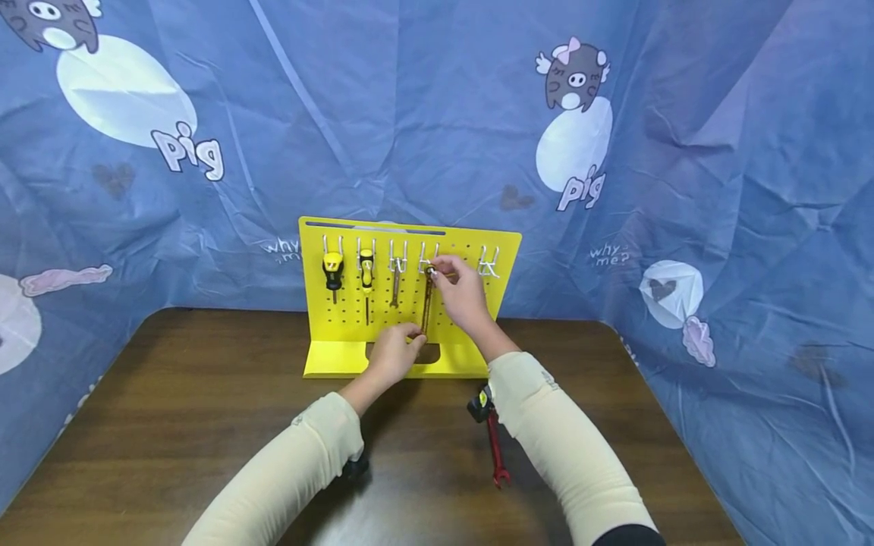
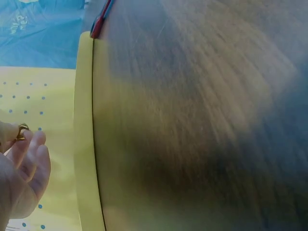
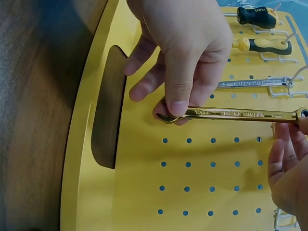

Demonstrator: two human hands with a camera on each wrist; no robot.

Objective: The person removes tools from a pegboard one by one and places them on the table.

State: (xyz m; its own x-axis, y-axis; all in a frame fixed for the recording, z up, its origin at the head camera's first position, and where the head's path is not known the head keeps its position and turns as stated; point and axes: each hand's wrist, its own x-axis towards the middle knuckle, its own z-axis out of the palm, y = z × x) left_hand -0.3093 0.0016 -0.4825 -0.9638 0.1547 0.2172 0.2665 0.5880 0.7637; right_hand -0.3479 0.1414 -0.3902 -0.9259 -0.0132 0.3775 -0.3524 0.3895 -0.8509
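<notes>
A gold combination wrench [image 3: 231, 113] hangs nearly upright in the head view, in front of the yellow pegboard [image 1: 334, 358]. My left hand [image 1: 394, 353] pinches its lower, open-jaw end between thumb and forefinger. Up at the ring end, my right hand [image 1: 463, 294] grips the wrench with thumb and fingers, right by a wire hook [image 1: 422, 254]. In the left wrist view only a small gold tip [image 2: 22, 131] shows between the left fingers. To the left of it a silver wrench [image 1: 396, 282] hangs on its own hook.
A stubby screwdriver [image 1: 333, 265] and a longer yellow-black screwdriver [image 1: 366, 271] hang at the board's left. Another wire hook [image 1: 488, 262] sits at its right. On the table [image 1: 171, 425], a black-yellow tool [image 1: 480, 405] and a red wrench [image 1: 496, 447] lie by the right forearm.
</notes>
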